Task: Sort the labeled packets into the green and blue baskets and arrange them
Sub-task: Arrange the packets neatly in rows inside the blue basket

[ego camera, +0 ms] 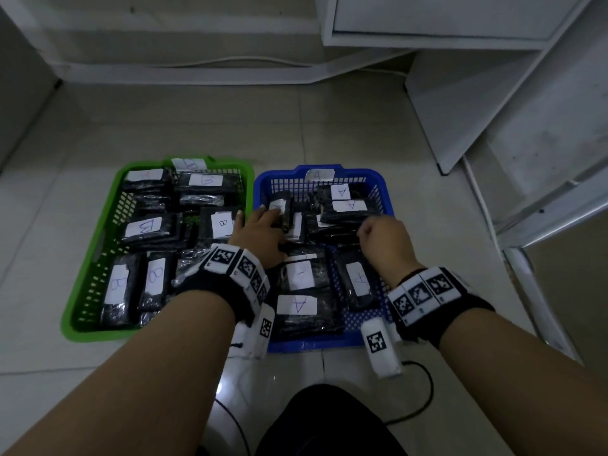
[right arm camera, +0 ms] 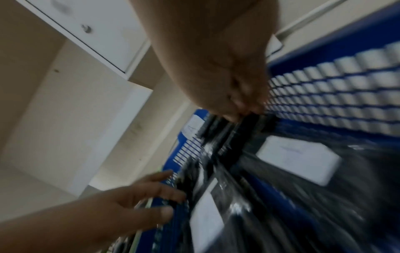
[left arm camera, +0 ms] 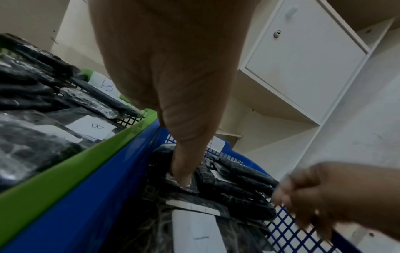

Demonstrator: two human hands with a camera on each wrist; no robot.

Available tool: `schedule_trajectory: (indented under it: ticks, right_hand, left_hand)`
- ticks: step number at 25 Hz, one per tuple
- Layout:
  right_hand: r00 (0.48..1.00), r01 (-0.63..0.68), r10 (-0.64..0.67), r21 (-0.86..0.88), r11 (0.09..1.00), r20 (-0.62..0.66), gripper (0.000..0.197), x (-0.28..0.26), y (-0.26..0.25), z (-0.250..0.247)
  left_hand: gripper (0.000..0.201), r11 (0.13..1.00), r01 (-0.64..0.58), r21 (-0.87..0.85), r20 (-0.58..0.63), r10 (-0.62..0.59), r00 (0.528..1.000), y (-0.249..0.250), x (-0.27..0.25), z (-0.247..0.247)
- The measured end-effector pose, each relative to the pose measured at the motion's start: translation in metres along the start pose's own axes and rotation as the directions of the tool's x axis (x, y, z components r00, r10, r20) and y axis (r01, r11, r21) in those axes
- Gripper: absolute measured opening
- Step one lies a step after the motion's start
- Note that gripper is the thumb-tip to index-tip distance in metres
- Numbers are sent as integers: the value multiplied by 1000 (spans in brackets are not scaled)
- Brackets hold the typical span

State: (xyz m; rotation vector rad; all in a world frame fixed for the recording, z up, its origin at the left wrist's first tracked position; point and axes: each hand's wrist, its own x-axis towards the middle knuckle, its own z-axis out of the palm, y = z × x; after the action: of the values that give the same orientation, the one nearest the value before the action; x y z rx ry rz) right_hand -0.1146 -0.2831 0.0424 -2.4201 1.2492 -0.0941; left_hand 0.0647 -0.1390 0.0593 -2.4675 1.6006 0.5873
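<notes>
While the left hand point(ego camera: 263, 230) presses flat-fingered on an upright packet point(ego camera: 283, 209) directly ahead, long axis fore-aft, right hand point(ego camera: 381, 240) hovers curled, seemingly empty

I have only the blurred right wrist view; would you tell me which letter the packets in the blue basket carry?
Observer: The black plastic packets in the blue mesh plastic basket carry white labels marked A.
Operator: What lies to its left?
Observer: A green mesh plastic basket, rims touching, holding black packets labelled B.
Operator: Where is the left hand?
Observer: The left hand presses its thumb tip on a packet by the blue basket's left wall.
</notes>
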Motion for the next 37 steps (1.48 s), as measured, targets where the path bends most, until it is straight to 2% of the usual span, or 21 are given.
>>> schedule_trajectory:
  ticks: [1, 2, 3, 5, 6, 10, 13, 15, 18, 21, 23, 24, 26, 27, 28, 30, 31, 32, 34, 35, 37]
  right_hand:
    - [984, 76, -67, 45, 996, -165, 13, 8, -2, -7]
    - [967, 136, -127, 30, 990, -219, 16, 18, -5, -14]
    - [971, 172, -174, -27, 985, -162, 20, 27, -5, -18]
    - [985, 170, -168, -92, 981, 30, 24, 42, -6, -18]
    - [984, 170, -163, -91, 981, 75, 25, 47, -5, -16]
    - [978, 209, -209, -48, 977, 1, 30, 47, -1, -13]
    - [984, 158, -144, 142, 977, -100, 39, 24, 1, -16]
    - [995, 102, -100, 234, 967, -18, 42, -1, 4, -13]
    - [991, 27, -39, 96, 995, 127, 43, -39, 8, 1]
    - [984, -27, 41, -88, 996, 171, 44, -56, 6, 13]
    - [977, -46, 64, -94, 995, 202, 47, -58, 3, 14]
    - [984, -30, 45, -91, 995, 173, 42, -60, 1, 10]
    - [1000, -16, 15, -134, 991, -10, 29, -62, 5, 2]
    - [994, -71, 59, -138, 988, -88, 32, -64, 10, -3]
    - [983, -162, 152, -95, 982, -99, 41, -67, 14, -8]
    - [949, -314, 314, 16, 949, 13, 55, -73, 19, -13]
    - [946, -323, 323, 12, 946, 28, 59, -76, 21, -10]
    - [958, -287, 287, -7, 958, -23, 59, -80, 19, -8]
    - [989, -78, 72, -40, 996, -127, 48, -81, 15, 5]
    - [997, 26, -28, -26, 999, -74, 45, -80, 12, 12]
    - [974, 147, -140, -26, 989, 176, 51, -78, 7, 26]
  left_hand:
    - [46, 1000, 4, -3, 29, -4, 1000, 1, 3, 1]
    - [46, 1000, 6, -5, 45, -6, 999, 1, 6, 1]
    - [45, 1000, 6, -8, 54, -5, 999, 1, 7, 2]
    - [44, 1000, 1, -7, 63, 0, 998, 1, 10, 1]
    - [42, 1000, 1, -7, 66, -1, 998, 1, 11, 2]
    - [37, 998, -16, -65, 1, 16, 1000, -4, 9, 3]
    - [25, 983, -64, -174, -167, 35, 985, -9, 5, 6]
    - [21, 968, -58, -244, -222, 3, 975, -7, -3, 10]
    - [26, 956, -36, -292, -266, -45, 963, -3, -15, 17]
    - [36, 959, -19, -282, -196, -38, 980, -5, -32, 24]
    - [53, 965, -39, -259, -120, 7, 993, -9, -46, 30]
    - [62, 968, -43, -249, -86, 22, 996, -11, -54, 33]
    - [77, 971, -34, -237, -47, 24, 999, -13, -66, 38]
    - [81, 970, -18, -241, -41, 8, 999, -12, -72, 40]
    - [83, 970, 3, -244, -41, -13, 999, -10, -76, 40]
    - [86, 972, 41, -231, -52, -55, 997, -4, -81, 42]
    - [86, 975, 56, -213, -56, -70, 996, -2, -81, 43]
    - [86, 980, 67, -188, -58, -79, 995, -1, -81, 44]
    - [85, 985, 75, -157, -41, -82, 996, -3, -79, 45]
    - [86, 984, 74, -159, -25, -79, 997, -5, -78, 45]
    - [87, 984, 66, -168, 11, -65, 998, -9, -75, 43]
